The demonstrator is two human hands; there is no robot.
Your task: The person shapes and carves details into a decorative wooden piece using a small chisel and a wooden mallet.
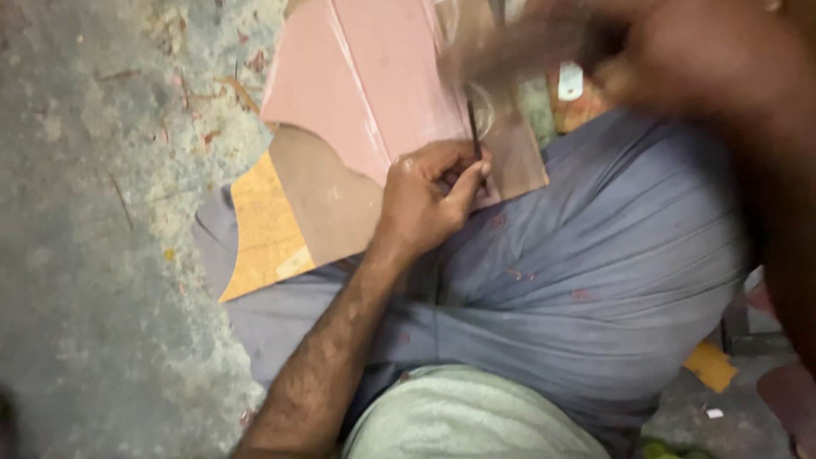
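My left hand [429, 200] is closed around a thin dark metal tool [473, 127], which stands nearly upright with its tip on a pink sheet [357, 76]. The pink sheet lies on a brown board [327, 200] that rests across my lap. A yellow-orange piece [263, 229] sticks out from under the board at the left. My right hand [688, 55] is raised at the top right and heavily blurred. A blurred streak extends left from it above the tool; whether it holds something is unclear.
Blue-grey cloth [595, 255] covers my legs, with a pale green shirt [463, 416] below it. Rough concrete floor [85, 255] strewn with scraps fills the left side. A yellow scrap [710, 365] lies on the floor at the lower right.
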